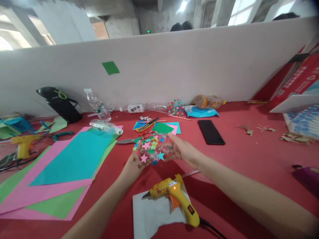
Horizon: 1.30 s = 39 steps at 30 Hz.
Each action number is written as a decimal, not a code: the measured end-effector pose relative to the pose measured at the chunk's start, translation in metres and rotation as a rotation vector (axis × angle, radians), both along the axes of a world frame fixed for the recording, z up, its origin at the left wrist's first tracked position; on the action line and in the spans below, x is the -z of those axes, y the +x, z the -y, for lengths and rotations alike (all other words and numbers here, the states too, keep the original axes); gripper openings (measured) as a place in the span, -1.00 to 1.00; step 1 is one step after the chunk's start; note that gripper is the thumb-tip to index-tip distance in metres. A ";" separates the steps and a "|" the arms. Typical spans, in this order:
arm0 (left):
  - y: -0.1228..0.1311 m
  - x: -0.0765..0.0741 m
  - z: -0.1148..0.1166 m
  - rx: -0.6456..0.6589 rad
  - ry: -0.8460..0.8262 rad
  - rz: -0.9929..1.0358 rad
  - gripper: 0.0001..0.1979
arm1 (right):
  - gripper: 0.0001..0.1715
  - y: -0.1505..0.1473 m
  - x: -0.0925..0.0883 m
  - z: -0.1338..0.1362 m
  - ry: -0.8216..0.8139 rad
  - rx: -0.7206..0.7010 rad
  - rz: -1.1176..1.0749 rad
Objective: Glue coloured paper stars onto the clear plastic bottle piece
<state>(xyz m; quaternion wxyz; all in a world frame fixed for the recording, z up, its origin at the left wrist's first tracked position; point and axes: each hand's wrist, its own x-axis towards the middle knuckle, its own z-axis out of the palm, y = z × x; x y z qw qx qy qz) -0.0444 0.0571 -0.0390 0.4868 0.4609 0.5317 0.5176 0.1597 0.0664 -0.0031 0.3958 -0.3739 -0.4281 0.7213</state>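
Between my two hands is a clear plastic piece covered with small coloured stars (pixel 151 148), held just above the red table. My left hand (pixel 134 163) supports it from below and the left, its fingers partly hidden behind it. On the right side, my right hand (pixel 181 148) curls its fingers against the edge. Nearer to me, a yellow hot glue gun (pixel 169 191) with a lit orange light lies on a white folded cloth or tissue (pixel 147 215). Behind the starred piece are scissors (pixel 126 141) and a yellow utility knife (pixel 147 125).
Coloured paper sheets (pixel 72 159) cover the left side, with a plastic bottle (pixel 104 126) on them. Another star-covered piece (pixel 176 107) stands by the white partition (pixel 154 66). A black phone (pixel 211 132) lies to the right. The glue gun's cord (pixel 211 227) runs toward me.
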 end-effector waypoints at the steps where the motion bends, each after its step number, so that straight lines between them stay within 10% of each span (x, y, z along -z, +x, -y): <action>1: 0.001 -0.003 -0.001 0.012 -0.016 -0.008 -0.67 | -0.55 0.002 -0.002 -0.001 0.007 0.005 -0.014; 10: 0.017 -0.024 0.013 0.102 -0.064 0.084 -0.47 | -0.60 0.014 -0.014 -0.005 0.221 0.183 0.082; 15: 0.016 -0.025 0.019 0.103 -0.145 0.151 -0.43 | -0.77 0.018 -0.028 0.011 1.168 0.415 0.526; 18: 0.015 -0.025 0.018 0.117 -0.136 0.134 -0.46 | -0.68 0.017 -0.038 0.022 1.584 0.307 0.700; 39: 0.018 -0.024 0.022 0.136 -0.131 0.123 -0.45 | -0.79 0.010 -0.028 0.027 1.673 0.462 0.961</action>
